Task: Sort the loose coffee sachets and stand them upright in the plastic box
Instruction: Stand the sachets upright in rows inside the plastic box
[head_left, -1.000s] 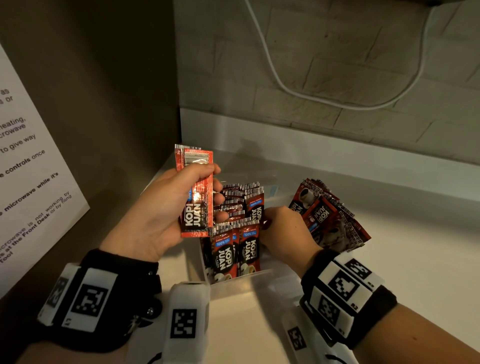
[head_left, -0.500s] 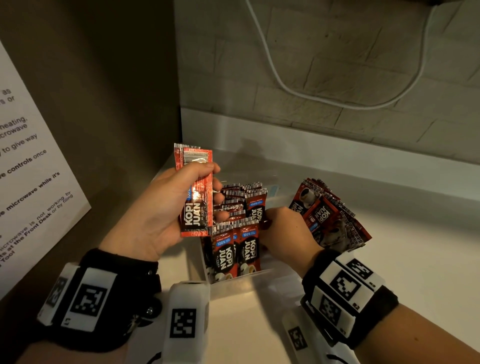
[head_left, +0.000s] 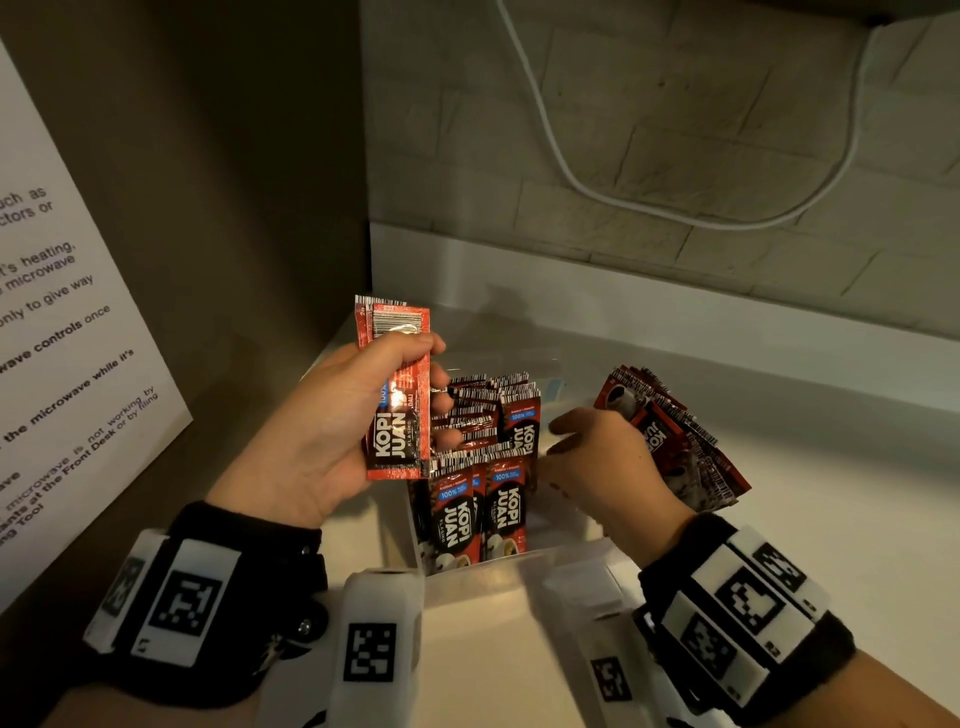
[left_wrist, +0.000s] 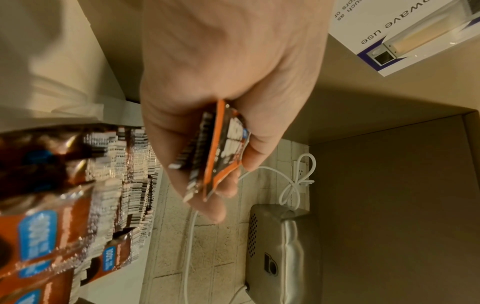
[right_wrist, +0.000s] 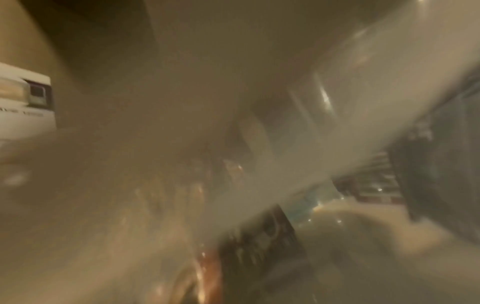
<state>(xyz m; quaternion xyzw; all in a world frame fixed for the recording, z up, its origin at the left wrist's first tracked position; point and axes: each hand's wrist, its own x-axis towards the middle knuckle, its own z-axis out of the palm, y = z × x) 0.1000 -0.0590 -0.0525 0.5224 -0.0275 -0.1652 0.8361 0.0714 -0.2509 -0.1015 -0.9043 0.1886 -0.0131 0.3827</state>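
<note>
My left hand grips a few red-and-black Kopi Juan sachets upright, just left of the clear plastic box. The left wrist view shows those held sachets edge-on between thumb and fingers. Several sachets stand upright in the box in rows. My right hand hovers at the box's right side, a small gap from the standing sachets, fingers relaxed and holding nothing that I can see. A loose pile of sachets lies on the counter just behind that hand. The right wrist view is blurred.
The white counter runs right and toward me. A brown side wall with a printed microwave notice closes the left. A white cable hangs on the brick back wall. A metal appliance shows in the left wrist view.
My right hand has drawn back to the right, off the sachets standing in the box. The left hand and its sachets have stayed put.
</note>
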